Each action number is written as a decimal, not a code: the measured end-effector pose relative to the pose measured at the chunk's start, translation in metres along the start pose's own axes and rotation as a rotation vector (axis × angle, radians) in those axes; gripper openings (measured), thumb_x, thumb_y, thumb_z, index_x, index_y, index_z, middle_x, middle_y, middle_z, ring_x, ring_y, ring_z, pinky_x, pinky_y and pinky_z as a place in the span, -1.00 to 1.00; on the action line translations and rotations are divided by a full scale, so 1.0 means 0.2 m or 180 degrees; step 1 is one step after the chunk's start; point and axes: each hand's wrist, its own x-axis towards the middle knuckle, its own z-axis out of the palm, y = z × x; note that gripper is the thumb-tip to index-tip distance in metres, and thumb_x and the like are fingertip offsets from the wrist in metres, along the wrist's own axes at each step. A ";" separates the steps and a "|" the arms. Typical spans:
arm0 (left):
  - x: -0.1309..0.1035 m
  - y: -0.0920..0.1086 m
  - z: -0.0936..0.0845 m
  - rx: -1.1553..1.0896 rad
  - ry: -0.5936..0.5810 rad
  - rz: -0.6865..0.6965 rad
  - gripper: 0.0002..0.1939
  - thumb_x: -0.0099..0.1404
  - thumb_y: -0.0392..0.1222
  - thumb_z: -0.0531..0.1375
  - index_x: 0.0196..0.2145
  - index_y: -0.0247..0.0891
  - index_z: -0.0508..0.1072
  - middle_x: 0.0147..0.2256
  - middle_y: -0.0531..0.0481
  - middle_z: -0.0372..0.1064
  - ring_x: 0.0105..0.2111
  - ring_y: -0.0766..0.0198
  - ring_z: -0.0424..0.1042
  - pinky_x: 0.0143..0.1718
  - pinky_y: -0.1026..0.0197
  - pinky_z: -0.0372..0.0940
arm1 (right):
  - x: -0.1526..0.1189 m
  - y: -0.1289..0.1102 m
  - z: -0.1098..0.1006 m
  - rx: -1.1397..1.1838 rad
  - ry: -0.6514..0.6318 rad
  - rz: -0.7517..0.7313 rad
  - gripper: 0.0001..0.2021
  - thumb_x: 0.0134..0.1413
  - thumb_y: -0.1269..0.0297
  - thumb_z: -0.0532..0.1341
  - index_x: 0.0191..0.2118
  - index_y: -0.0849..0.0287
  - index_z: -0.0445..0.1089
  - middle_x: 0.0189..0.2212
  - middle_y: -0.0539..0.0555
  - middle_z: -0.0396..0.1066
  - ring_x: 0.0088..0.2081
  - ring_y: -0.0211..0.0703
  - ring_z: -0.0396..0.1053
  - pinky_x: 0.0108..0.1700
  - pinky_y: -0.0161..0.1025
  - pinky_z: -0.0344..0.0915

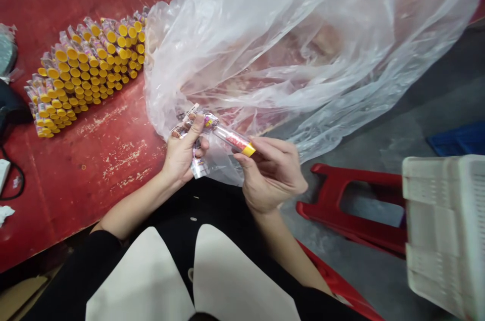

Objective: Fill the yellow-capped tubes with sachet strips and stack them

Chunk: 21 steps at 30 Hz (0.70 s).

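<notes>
My left hand (184, 151) is closed on printed clear plastic wrappers (199, 163), its thumb pressing them from above. A clear tube (232, 137) with pinkish-red contents and a yellow end slants between my hands. Its upper end meets the printed wrapper at my left hand; whether it is inside the wrapper I cannot tell. My right hand (275, 172) pinches the tube at its yellow end between thumb and fingers. Just beyond both hands spreads a large, crumpled translucent plastic bag (242, 38).
Many wrapped tubes with yellow ends (87, 68) lie stacked on the red table (125, 159) at left. On the right are a red stool (356, 225), a whitish plastic crate (435, 225) and a blue object (458, 139). A dark cable (20, 179) runs along the left edge.
</notes>
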 end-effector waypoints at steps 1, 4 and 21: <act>0.00 0.00 0.00 0.0083 -0.0010 -0.0024 -0.49 -0.02 0.05 0.55 -0.32 -0.25 0.40 -0.53 0.19 0.34 -0.67 0.56 0.26 -0.72 0.48 -0.04 | 0.00 0.00 0.00 0.0083 0.0001 0.0051 -0.62 0.02 0.33 0.49 -0.01 -0.08 0.58 -0.16 0.05 0.54 -0.17 -0.02 0.58 -0.17 -0.02 0.60; -0.01 0.00 0.00 0.0280 -0.0015 -0.0032 -0.54 0.04 0.06 0.52 -0.34 -0.29 0.43 -0.57 0.16 0.36 -0.70 0.56 0.20 -0.72 0.45 -0.05 | 0.00 0.01 -0.01 0.0174 -0.0078 0.0105 -0.61 0.00 0.33 0.50 -0.02 -0.10 0.58 -0.18 0.04 0.55 -0.19 -0.03 0.57 -0.17 -0.03 0.58; -0.07 -0.03 -0.02 0.0470 -0.0331 0.0165 -0.44 0.04 0.31 0.44 -0.38 -0.29 0.49 -0.72 0.14 0.28 -0.77 0.51 0.12 -0.71 0.39 -0.08 | 0.04 -0.06 0.05 -0.0316 -0.0714 -0.0338 -0.61 0.25 0.36 0.29 0.15 -0.12 0.48 0.05 0.14 0.47 0.04 0.00 0.53 -0.11 -0.02 0.60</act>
